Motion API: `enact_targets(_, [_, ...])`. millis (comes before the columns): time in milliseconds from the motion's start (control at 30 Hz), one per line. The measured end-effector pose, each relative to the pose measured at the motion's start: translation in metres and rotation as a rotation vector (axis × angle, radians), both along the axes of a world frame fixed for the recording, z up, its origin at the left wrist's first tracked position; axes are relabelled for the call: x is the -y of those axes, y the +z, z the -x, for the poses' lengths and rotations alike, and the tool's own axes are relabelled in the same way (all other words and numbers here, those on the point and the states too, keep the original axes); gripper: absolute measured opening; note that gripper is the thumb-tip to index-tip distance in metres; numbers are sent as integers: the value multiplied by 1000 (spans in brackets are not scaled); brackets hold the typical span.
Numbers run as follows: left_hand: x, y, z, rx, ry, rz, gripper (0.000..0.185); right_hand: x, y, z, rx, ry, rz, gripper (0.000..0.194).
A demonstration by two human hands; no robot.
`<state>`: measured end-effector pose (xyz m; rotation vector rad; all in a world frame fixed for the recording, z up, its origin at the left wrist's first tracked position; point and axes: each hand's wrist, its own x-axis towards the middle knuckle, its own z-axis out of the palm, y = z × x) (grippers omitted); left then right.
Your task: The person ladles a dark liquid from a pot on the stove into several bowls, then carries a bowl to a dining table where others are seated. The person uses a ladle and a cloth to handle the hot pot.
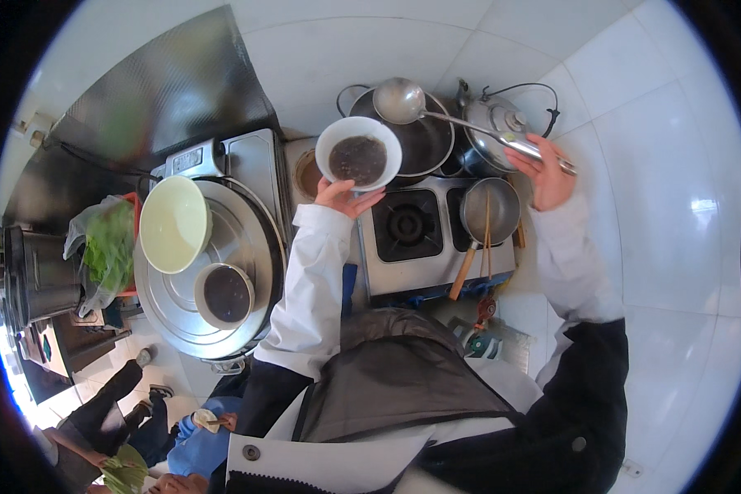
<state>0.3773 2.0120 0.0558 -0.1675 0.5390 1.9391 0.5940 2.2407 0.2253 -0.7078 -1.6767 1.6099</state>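
My left hand [351, 199] holds a white bowl [395, 157] from below and near its rim. Dark broth [358, 160] with small bits fills part of it. In my right hand [546, 173] is the handle of a large metal ladle [401, 100], whose round head is over the far side of a deep pot [435, 148]. That pot stands behind the gas stove [383, 281], and the bowl overlaps its left rim. How much the ladle holds is hard to tell. To the right of the pot stands a metal kettle [491, 139] with a wire handle.
A small saucepan [491, 210] with a wooden handle and chopsticks [486, 241] sits on the right burner. On a round metal lid [222, 231] at left are a pale green bowl [173, 225] and a bowl of dark liquid [225, 295]. Bagged greens [108, 253] and other people [200, 438] are farther left.
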Motion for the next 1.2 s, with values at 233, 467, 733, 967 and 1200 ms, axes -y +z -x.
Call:
enact_targets(233, [31, 2, 1, 23, 81, 38, 68, -21, -117, 27, 287, 158, -1107, 23])
enact_targets(467, [56, 5, 0, -54, 147, 100, 66, -8, -157, 31, 106, -48, -48, 27])
enact_targets(733, [63, -1, 4, -31, 125, 123, 70, -8, -134, 37, -84, -187, 364, 30])
enact_targets(967, [48, -9, 6, -33, 88, 144, 70, -18, -54, 29, 33, 86, -220, 37])
enact_targets(1200, [8, -5, 8, -10, 46, 61, 68, -8, 41, 29, 62, 56, 61, 37])
